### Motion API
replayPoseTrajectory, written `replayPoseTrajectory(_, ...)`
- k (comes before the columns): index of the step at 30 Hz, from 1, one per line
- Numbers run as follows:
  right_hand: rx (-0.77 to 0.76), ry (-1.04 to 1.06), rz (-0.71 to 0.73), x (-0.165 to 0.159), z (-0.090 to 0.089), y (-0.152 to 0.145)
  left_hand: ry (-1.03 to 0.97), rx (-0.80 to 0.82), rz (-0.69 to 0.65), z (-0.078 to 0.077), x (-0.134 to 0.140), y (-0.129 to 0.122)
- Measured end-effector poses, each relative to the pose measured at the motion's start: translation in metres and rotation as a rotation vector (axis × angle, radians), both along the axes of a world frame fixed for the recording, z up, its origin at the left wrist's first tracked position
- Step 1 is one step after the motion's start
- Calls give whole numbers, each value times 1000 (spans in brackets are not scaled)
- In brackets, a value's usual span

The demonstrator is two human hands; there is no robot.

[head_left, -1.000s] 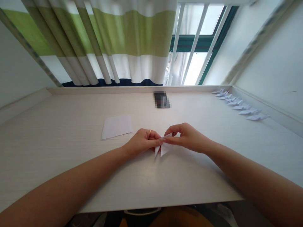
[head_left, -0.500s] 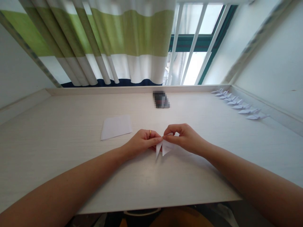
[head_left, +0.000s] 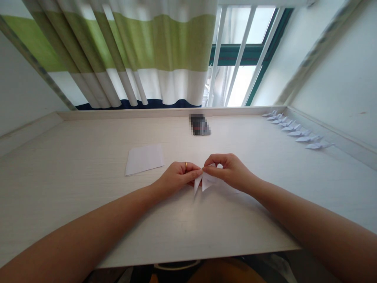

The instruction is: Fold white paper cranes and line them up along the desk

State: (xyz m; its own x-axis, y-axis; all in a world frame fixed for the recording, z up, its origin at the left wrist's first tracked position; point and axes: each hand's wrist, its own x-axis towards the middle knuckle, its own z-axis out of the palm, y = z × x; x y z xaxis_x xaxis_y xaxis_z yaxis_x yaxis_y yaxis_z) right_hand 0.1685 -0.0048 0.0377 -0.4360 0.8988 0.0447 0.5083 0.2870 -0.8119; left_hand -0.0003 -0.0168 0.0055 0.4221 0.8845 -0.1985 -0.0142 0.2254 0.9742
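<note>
A partly folded piece of white paper (head_left: 208, 182) is held between both hands, just above the pale table. My left hand (head_left: 182, 173), with a gold ring on one finger, pinches it from the left. My right hand (head_left: 227, 169) grips its right part between thumb and fingers, the fingertips of both hands meeting at the top. Two pointed flaps hang down below the fingertips. Part of the paper is hidden behind my right hand. Left of my hands lies a flat stack or sheet of white paper (head_left: 144, 159).
Several folded white paper cranes (head_left: 308, 138) stand in a row along the right rim of the table (head_left: 73, 165). A dark, pixelated flat object (head_left: 200, 125) lies near the back edge. Behind are a green and white curtain (head_left: 165, 43) and a barred window.
Both hands keep their hold on the paper and have barely moved. The hanging right flap has shifted slightly upward.
</note>
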Motion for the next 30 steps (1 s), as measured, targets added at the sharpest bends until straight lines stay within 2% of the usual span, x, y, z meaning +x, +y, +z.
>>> replayPoseTrajectory(5, -22, 5, -35, 0, -2, 2, -41, -69, -31, -1, -1, 1)
replayPoseTrajectory(12, -11, -6, -51, 0, -1, 2, -52, -75, -58, -3, -3, 3)
replayPoseTrajectory(18, 39, -29, -113, -1, -1, 1, -49, -50, -2, -6, -3, 4)
replayPoseTrajectory(30, 61, -10, -191, -1, -3, 3, -113, -107, -39, -1, -2, 3)
